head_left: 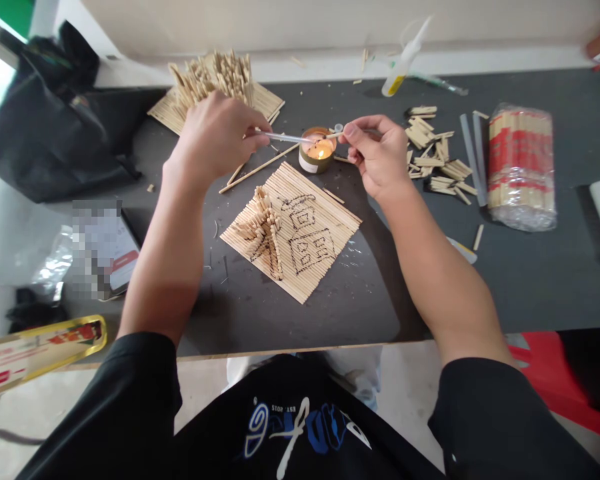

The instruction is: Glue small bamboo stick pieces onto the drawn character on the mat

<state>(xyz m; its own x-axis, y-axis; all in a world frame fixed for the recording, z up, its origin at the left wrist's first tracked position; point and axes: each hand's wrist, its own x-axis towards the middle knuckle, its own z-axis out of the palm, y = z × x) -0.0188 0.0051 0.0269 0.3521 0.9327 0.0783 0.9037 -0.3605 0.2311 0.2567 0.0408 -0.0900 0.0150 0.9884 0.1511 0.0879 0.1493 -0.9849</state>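
Observation:
A thin translucent stick (287,137) is pinched in my left hand (225,133), its far end over a lit candle (313,162) in a small round tin. My right hand (379,150) pinches a short wooden stick (335,135) whose tip is also above the tin, close to the translucent one. Below the candle lies a square mat of wooden sticks (300,283) with characters drawn in dark outline. Short stick pieces (265,230) stand upright on its left part.
Behind my left hand stands a mat with dense upright sticks (225,77). Right are loose stick pieces (427,160), translucent sticks (474,160) and a wrapped stick bundle (523,167). A glue bottle (400,70) is at the back; a phone (115,250) and black bag (55,127) are left.

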